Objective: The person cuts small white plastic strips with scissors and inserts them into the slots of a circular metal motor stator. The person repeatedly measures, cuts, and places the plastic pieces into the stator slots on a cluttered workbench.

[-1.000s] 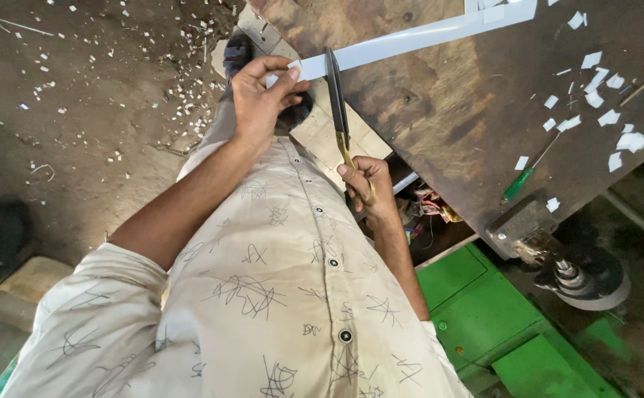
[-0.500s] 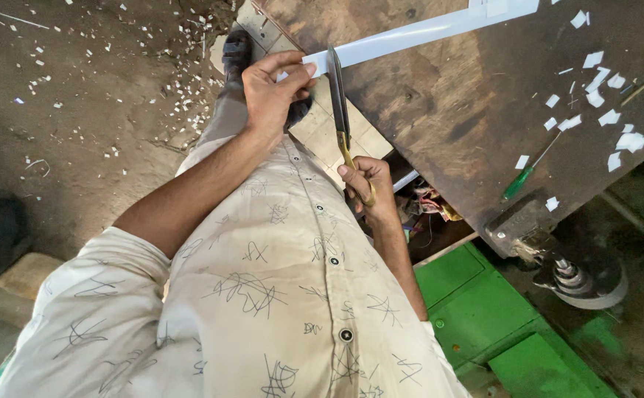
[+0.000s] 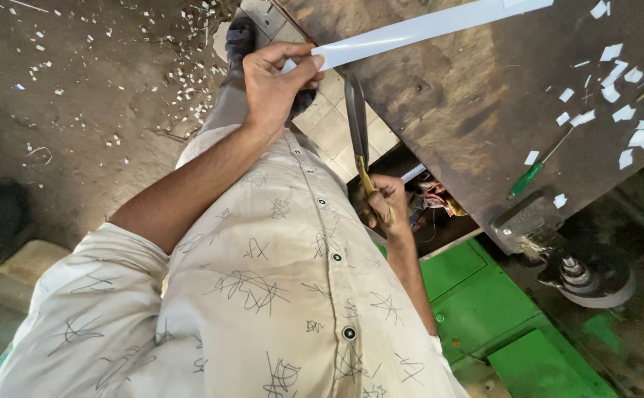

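1. Overhead in the frame, a dark brown worktable (image 3: 469,110) fills the upper right; small white offcuts (image 3: 617,74) lie scattered on it toward the right edge, and a green-handled screwdriver (image 3: 526,178) rests near its lower edge.
2. Left of the table, the upper left shows a grey dirt floor (image 3: 79,133) speckled with more white scraps; green metal panels (image 3: 484,302) sit at the lower right, beside a round metal fitting (image 3: 583,274).
3. Much of the lower frame is taken up by the person's pale patterned shirt (image 3: 263,295), which hides the legs; only a dark shoe (image 3: 239,37) shows above it. The tangle under the table edge is too dark to make out.
4. A long white strip (image 3: 425,28) runs from the upper middle to the top right, where the frame cuts it off. It looks flat, smooth and plain.
5. The left hand (image 3: 274,85) pinches the strip's near end between thumb and fingers.
6. The right hand (image 3: 385,206), at centre, is clenched round the yellow handles of scissors (image 3: 357,125), whose dark blades point up toward the strip, just below it.
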